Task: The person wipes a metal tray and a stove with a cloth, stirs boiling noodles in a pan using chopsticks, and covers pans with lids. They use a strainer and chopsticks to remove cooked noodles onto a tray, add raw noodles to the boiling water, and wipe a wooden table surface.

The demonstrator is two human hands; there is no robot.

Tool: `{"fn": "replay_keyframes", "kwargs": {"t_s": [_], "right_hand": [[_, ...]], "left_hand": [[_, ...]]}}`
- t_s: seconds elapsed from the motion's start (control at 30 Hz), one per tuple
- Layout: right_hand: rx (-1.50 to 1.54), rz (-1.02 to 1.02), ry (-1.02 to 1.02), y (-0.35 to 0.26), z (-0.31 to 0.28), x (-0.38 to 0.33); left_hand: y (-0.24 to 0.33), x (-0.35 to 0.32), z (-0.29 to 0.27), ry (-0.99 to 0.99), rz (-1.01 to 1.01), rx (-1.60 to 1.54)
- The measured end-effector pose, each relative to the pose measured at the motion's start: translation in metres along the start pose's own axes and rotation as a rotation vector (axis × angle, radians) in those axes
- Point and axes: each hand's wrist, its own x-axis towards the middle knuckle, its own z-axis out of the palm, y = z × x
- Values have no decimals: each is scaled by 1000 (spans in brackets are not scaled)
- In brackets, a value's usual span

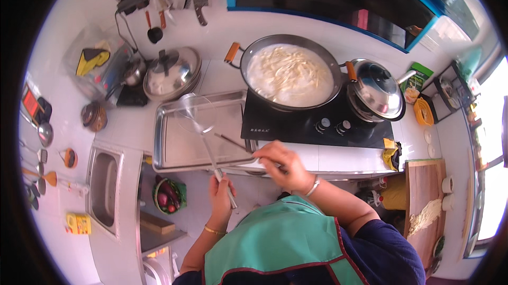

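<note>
Wire skimmer (197,113): light, stiff, best taken by its long handle; left hand (221,192) closed round it at six o'clock. Right hand (280,164) pinches thin chopsticks (231,141) above the steel tray (174,150); noodle wok (289,75) at one o'clock.

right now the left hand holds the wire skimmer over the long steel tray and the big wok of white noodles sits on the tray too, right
Not quite. The left hand does hold the round wire skimmer over the rectangular steel tray, but the big wok of white noodles sits on the black cooktop beside the tray, not on it. The head view shows this.
</note>
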Motion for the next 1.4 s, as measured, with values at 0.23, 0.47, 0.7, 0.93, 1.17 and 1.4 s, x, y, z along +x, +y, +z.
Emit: {"fn": "replay_keyframes", "kwargs": {"t_s": [0.23,0.47,0.7,0.93,1.17,1.4], "right_hand": [[78,241,565,3,-131,49],[37,265,553,61,-152,75],[-45,80,401,106,-91,151],[-322,282,387,158,-72,189],[-638,603,345,145,-116,151],[-405,353,571,50,-175,111]], "left_hand": [[105,21,82,-260,284,169],[114,53,125,-411,269,364],[118,84,141,-410,295,417],[134,124,126,-498,319,489],[147,168,121,-569,224,593],[151,195,126,-663,289,732]]}}
